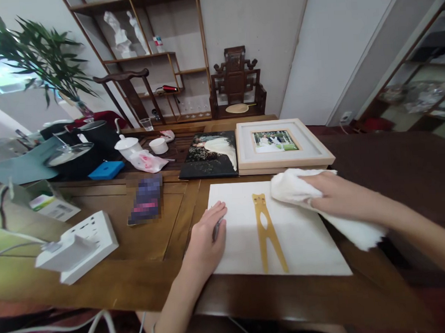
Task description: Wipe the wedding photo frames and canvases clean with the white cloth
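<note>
A white flat panel (302,242) lies on the wooden table in front of me, with a yellow A-shaped stand piece (264,229) flat on its middle. My right hand (335,195) grips a bunched white cloth (289,186) and presses it on the panel's far right corner. The cloth's loose end hangs past the panel's right edge. At the left edge rests my left hand (207,235), its fingers over the panel. Between thumb and fingers shows a small grey object (218,229), mostly hidden, so its kind is unclear.
Behind the panel stand a light wooden picture frame (286,162) and a dark photo panel (209,160). To the left lie a white power strip (89,245), a blurred purple packet (146,199), a small box (53,202), a blue box (106,169) and white teaware (128,146).
</note>
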`<state>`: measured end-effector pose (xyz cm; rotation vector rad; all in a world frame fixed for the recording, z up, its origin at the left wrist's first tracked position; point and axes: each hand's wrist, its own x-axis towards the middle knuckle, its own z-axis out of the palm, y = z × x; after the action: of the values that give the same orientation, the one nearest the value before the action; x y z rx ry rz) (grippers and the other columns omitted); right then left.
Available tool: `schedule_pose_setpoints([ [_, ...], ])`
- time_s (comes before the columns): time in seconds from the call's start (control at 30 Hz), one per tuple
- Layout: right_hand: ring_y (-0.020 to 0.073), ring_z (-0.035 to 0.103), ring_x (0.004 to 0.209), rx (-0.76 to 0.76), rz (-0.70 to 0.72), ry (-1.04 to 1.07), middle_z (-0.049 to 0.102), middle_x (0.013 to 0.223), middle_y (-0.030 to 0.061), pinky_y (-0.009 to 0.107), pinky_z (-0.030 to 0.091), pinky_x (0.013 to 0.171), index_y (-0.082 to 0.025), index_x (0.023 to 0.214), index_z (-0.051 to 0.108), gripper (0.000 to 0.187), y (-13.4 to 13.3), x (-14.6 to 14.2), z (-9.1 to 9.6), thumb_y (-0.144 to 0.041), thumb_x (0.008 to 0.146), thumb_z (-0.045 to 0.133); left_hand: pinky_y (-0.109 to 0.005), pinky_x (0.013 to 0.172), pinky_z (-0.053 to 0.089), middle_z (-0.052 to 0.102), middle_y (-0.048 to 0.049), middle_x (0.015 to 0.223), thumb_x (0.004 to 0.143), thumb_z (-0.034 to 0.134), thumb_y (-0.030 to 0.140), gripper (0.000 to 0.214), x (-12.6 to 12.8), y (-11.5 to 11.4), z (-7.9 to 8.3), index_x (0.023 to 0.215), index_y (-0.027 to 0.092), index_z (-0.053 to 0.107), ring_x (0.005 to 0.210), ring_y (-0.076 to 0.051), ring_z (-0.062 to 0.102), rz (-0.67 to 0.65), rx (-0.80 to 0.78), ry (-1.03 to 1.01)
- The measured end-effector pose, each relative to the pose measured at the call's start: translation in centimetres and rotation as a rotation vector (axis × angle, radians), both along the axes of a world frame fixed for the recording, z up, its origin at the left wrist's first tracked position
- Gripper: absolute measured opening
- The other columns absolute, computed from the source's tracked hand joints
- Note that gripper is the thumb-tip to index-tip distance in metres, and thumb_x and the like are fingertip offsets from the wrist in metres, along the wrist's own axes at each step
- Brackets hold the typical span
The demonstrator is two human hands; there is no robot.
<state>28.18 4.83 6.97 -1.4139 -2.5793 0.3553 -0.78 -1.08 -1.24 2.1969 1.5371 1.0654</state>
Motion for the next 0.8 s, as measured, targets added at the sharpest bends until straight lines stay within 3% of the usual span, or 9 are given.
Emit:
schedule_pose_setpoints([
  [0.1,0.0217,0.058,0.068,0.102,0.004,-0.038,0.062,0.074,0.0044,0.032,0.042,0.062,-0.023,0.076,0.053,0.016,-1.2,3.3,0.2,-0.01,0.074,0.044,-0.044,0.105,0.044,0.064,-0.0162,0.123,0.089,0.045,0.017,0.033,0.0,0.0,0.0,0.113,0.008,0.065,0.121,-0.024,0.057,0.007,0.0,0.0],
  [0.2,0.0234,0.054,0.055,0.417,-0.113,-0.055,0.055,0.063,0.0043,0.035,0.042,0.051,-0.026,0.071,0.044,0.014,-2.7,5.0,-0.1,-0.013,0.068,0.048,-0.044,0.104,0.044,0.064,-0.0163,0.122,0.089,0.045,0.017,0.032,0.0,-0.1,0.0,0.112,0.008,0.066,0.12,-0.025,0.057,0.007,0.003,0.001],
  [0.27,0.0279,0.061,0.064,0.561,-0.102,-0.05,0.061,0.076,0.0111,0.039,0.047,0.054,-0.026,0.069,0.041,0.016,-3.7,4.5,-0.7,-0.011,0.07,0.046,-0.044,0.104,0.044,0.065,-0.0156,0.122,0.089,0.046,0.017,0.032,0.0,-0.1,0.1,0.112,0.01,0.066,0.12,-0.024,0.057,0.002,0.009,0.004],
  [0.33,0.0321,0.063,0.097,0.596,0.023,-0.05,0.061,0.113,0.018,0.042,0.052,0.069,-0.025,0.068,0.042,0.021,-4.3,3.1,-1.6,-0.006,0.077,0.042,-0.045,0.104,0.044,0.065,-0.0151,0.123,0.089,0.046,0.017,0.031,0.1,0.0,0.1,0.112,0.011,0.066,0.12,-0.025,0.057,-0.001,0.014,0.009],
  [0.43,0.0321,0.04,0.131,0.547,0.21,-0.051,0.036,0.148,0.0135,0.043,0.05,0.088,-0.021,0.069,0.049,0.027,-3.8,0.8,-3.6,0.001,0.081,0.04,-0.045,0.104,0.044,0.064,-0.0156,0.122,0.089,0.046,0.017,0.031,0.1,0.0,0.2,0.111,0.011,0.066,0.12,-0.025,0.057,0.002,0.016,0.012],
  [0.5,0.0336,0.032,0.135,0.51,0.259,-0.065,0.034,0.149,0.0151,0.048,0.047,0.095,-0.018,0.077,0.057,0.032,-2.7,-0.1,-5.0,0.009,0.073,0.041,-0.044,0.104,0.044,0.065,-0.0158,0.122,0.089,0.046,0.017,0.031,0.0,0.0,0.2,0.111,0.01,0.066,0.12,-0.025,0.057,0.003,0.016,0.01],
  [0.6,0.0345,0.022,0.139,0.417,0.265,-0.099,0.039,0.146,0.0168,0.056,0.035,0.105,-0.015,0.095,0.062,0.055,-1.4,-0.3,-6.3,0.015,0.055,0.04,-0.042,0.104,0.045,0.065,-0.0159,0.122,0.089,0.046,0.018,0.032,0.0,0.0,0.2,0.111,0.009,0.066,0.12,-0.024,0.057,0.001,0.019,0.0],
  [0.7,0.0356,0.02,0.139,0.31,0.281,-0.085,0.04,0.145,0.0174,0.058,0.031,0.107,-0.014,0.1,0.064,0.061,-2.1,-0.1,-6.1,0.013,0.05,0.042,-0.042,0.105,0.044,0.065,-0.0147,0.123,0.089,0.046,0.018,0.031,0.0,0.0,0.2,0.112,0.011,0.066,0.12,-0.024,0.057,0.004,0.011,-0.003],
  [0.8,0.0368,0.024,0.137,0.192,0.311,-0.085,0.038,0.146,0.0167,0.058,0.032,0.106,-0.016,0.098,0.066,0.059,-4.7,-0.1,-4.8,0.008,0.048,0.045,-0.044,0.105,0.043,0.064,-0.0132,0.124,0.088,0.047,0.018,0.03,0.1,0.0,0.2,0.112,0.013,0.066,0.12,-0.024,0.057,0.013,-0.011,0.001],
])
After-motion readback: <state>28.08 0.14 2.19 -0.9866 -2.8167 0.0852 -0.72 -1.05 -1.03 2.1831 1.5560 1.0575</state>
